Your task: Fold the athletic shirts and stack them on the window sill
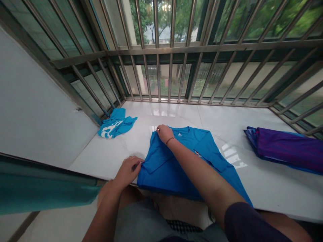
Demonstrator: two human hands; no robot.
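A blue T-shirt (pixel 161 173) lies spread on the white ledge, its collar toward the window and its lower part hanging over the front edge. Both sleeves are turned inward over the body. My left hand (pixel 130 169) pinches the shirt's left edge near the sleeve fold. Up at the left shoulder, my right hand (pixel 164 133) has its fingers closed on the fabric beside the collar. My right forearm crosses over the shirt and hides part of its middle.
A crumpled light-blue cloth (pixel 113 126) with white print sits in the far left corner. At the right is a folded purple and blue stack of fabric (pixel 287 148). Metal window bars (pixel 171 50) border the white ledge (pixel 217 117). A teal curtain (pixel 45 190) hangs at the left.
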